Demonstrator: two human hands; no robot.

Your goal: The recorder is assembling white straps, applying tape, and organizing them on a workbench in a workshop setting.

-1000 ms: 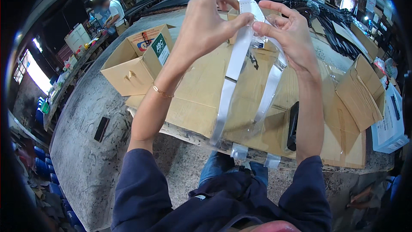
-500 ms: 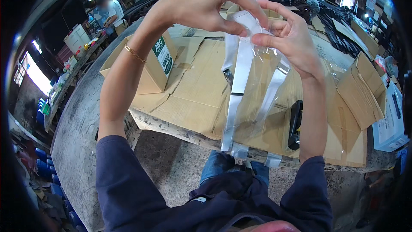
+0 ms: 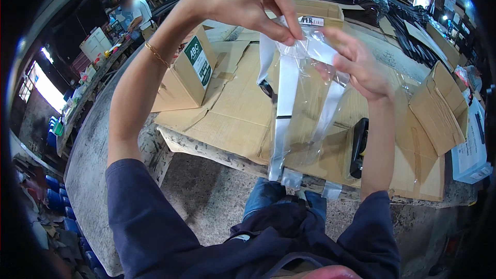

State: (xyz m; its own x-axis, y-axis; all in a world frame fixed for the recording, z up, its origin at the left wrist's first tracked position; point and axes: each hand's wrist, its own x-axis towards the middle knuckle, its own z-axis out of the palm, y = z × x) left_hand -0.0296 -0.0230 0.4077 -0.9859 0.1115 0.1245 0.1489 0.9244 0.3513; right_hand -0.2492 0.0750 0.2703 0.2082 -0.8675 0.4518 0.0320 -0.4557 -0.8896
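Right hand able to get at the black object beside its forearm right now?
Likely yes: nothing visible covers the black object, though the right hand, busy at the clear plastic, would need drawing back.

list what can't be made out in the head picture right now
All in the head view:
Right hand: motion blur hides whether its grip is closed on the white strap.
Black object: partly behind the right forearm, so its kind is unclear.
Box with the green label: the left forearm covers much of its opening.
Co-worker: too small to tell what is held.
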